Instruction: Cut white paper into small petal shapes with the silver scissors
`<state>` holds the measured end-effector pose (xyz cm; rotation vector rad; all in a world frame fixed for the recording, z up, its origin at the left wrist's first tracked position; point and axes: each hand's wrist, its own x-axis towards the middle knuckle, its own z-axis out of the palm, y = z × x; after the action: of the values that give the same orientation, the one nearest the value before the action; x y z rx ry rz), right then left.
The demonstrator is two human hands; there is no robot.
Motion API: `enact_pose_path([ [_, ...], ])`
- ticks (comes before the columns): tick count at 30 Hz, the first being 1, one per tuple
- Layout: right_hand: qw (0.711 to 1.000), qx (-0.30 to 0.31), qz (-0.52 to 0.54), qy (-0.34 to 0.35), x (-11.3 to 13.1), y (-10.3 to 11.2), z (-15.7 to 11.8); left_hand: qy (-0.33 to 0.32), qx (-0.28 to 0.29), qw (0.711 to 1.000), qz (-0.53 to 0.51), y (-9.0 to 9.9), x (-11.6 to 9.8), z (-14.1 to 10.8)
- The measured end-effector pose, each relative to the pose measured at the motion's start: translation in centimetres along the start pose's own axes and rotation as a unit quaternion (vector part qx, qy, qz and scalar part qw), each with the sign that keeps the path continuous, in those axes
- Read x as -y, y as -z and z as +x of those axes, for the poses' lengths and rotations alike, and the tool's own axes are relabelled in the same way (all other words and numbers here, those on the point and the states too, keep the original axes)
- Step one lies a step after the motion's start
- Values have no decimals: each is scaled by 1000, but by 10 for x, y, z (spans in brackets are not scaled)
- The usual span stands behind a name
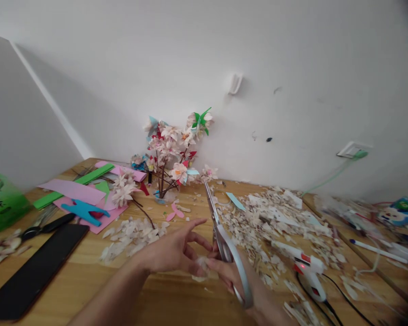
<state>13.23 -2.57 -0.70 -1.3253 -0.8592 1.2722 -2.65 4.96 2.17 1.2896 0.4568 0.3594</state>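
Low over the front of the table, my left hand (pixel 173 249) pinches a small, pale, translucent petal-like piece (pixel 201 268) between thumb and fingers. My right hand (pixel 224 270) has grey-handled scissors (pixel 229 246) hooked on it, their blades pointing up and away. Its fingertips meet the left ones at the same pale piece. A pile of whitish petal-like pieces (pixel 131 240) lies just beyond my left hand. Behind it rests a stem with white blossoms (pixel 124 189). Further back, a bunch of handmade flowers (pixel 170 145) stands upright near the wall.
To the right spread many dry flakes (pixel 258 222) and a white glue gun (pixel 309 269) with a lit red light and cable. On the left lie a black phone-like slab (pixel 37 271), a blue clip-like tool (pixel 85 211) and pink sheets (pixel 75 191). A green bag (pixel 3 203) stands at the far left.
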Motion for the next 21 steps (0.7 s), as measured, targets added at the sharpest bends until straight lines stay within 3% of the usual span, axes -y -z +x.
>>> enact_pose_path([
  [5,991,-77,99,43,-3,-11,2,-2,-50,992,-114,1,0,3],
  [11,945,-195,216,150,18,-25,13,-12,-93,934,-344,-16,5,14],
  [16,945,-205,197,161,19,-28,17,-39,-160,906,-389,-33,10,20],
  [21,947,-197,197,162,11,-30,18,-50,-216,881,-418,-38,11,21],
])
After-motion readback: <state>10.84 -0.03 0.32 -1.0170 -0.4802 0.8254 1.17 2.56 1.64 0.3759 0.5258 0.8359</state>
